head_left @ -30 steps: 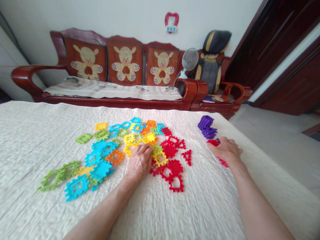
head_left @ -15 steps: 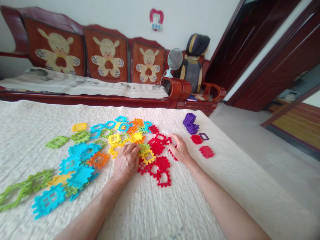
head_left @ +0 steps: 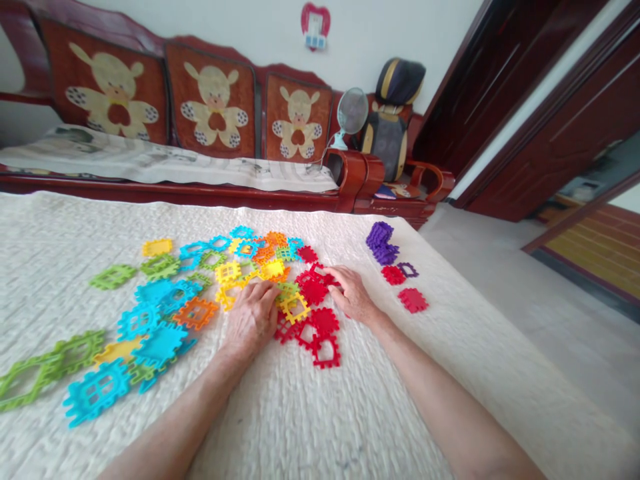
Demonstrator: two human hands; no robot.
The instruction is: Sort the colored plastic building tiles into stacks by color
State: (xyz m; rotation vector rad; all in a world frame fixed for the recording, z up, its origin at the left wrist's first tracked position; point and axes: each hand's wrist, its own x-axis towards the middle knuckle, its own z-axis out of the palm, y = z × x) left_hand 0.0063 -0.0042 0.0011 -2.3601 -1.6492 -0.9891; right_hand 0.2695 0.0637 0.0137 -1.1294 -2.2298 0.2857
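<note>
Many flat plastic interlocking tiles with toothed edges lie on a white quilted cloth (head_left: 280, 420). My left hand (head_left: 254, 312) rests among them, its fingers bent and close together over a yellow tile (head_left: 230, 293); its fingertips are hidden. Just right of it are a yellow frame tile (head_left: 294, 308) and a red frame tile (head_left: 327, 352). My right hand (head_left: 354, 297) is at the right edge of the red pile, thumb and forefinger apart. Its fingertips touch the red tiles (head_left: 314, 291), some of which it partly covers.
Blue tiles (head_left: 160, 343), green tiles (head_left: 80, 360) and an orange tile (head_left: 196, 313) spread to the left. A purple stack (head_left: 381, 243) and a loose red tile (head_left: 413, 300) lie at the right. Beyond the cloth stand a wooden sofa (head_left: 210, 190) and a small fan (head_left: 352, 112).
My right hand has shifted left against the red pile, and red tiles near its fingertips are pushed closer together. My left hand has hardly moved. The view has tilted slightly.
</note>
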